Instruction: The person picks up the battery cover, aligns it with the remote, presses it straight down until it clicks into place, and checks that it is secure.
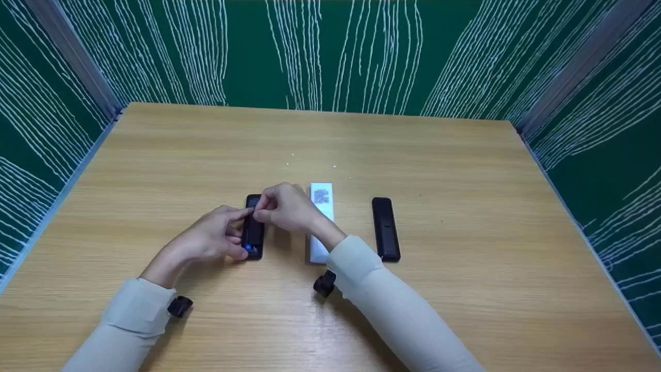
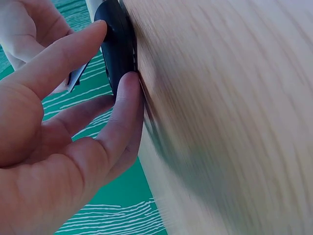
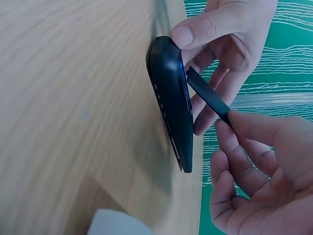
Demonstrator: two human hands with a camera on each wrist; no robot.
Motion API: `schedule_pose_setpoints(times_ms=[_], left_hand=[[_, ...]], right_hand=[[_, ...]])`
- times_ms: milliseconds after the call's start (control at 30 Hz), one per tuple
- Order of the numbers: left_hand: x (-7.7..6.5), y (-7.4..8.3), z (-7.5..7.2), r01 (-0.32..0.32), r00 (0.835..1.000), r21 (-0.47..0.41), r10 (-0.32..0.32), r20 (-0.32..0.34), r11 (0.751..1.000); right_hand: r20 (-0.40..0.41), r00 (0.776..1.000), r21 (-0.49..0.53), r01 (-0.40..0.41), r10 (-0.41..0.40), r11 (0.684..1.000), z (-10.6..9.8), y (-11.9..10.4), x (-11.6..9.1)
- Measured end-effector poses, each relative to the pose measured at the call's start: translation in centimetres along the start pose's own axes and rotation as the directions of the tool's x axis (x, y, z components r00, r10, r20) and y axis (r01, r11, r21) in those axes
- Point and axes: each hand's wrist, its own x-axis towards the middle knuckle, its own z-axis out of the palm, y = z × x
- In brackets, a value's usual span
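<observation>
A black remote control [image 1: 252, 238] lies on the table with its back up, a blue glint inside its near end. My left hand [image 1: 209, 235] holds it by the edges, thumb at the near end and fingers along the side, as the right wrist view also shows. Between thumb and fingertips my right hand [image 1: 289, 206] pinches a thin black battery cover [image 3: 210, 96]. The cover stands tilted over the remote's open back, its near end close to the remote; whether they touch I cannot tell.
A white slim object [image 1: 318, 251] with a printed code lies just right of the remote, partly under my right wrist. Further right lies another black remote [image 1: 386, 227]. Small white specks dot the wooden table [image 1: 439, 165]. Green, white-lined panels [image 1: 248, 51] enclose it.
</observation>
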Motion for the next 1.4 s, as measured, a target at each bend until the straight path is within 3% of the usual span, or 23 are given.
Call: schedule_pose_setpoints(times_ms=[833,1400], left_hand=[[0.0,-0.1,-0.1,0.004,1.0,-0.004,-0.004,0.011,1.0],[0.1,-0.2,0.1,0.004,1.0,-0.019,-0.004,-0.001,1.0]], right_hand=[[0.042,0.999,0.013,-0.029,0.028,0.999,0.9,0.2,0.4],[0.036,0.999,-0.042,-0.028,0.03,0.999,1.4,0.3,0.7]])
